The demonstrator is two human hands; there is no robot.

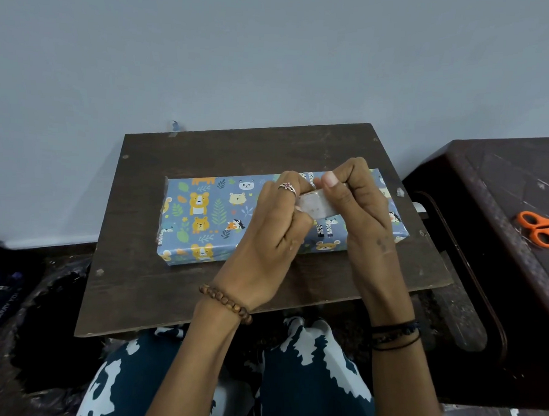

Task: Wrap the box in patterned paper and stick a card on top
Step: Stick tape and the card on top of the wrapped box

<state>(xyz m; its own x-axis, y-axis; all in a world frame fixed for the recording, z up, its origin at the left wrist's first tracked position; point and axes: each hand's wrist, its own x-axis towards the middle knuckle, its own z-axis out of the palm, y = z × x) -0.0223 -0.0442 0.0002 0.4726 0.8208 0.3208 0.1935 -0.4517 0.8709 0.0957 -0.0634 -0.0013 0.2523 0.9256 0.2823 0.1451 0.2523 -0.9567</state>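
Box (202, 223) wrapped in animal-print paper lies flat on the dark wooden board (135, 296); above its right half, the left hand (275, 236) and right hand (359, 212) together pinch a roll of clear tape (316, 207); orange scissors (539, 228) rest on the table (506, 188) to the right.

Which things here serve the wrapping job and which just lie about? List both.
In use:
- box wrapped in blue animal-print paper
- small pale piece, perhaps tape or card, pinched by left hand and right hand
- dark wooden board

Lying about:
- orange-handled scissors on dark side table
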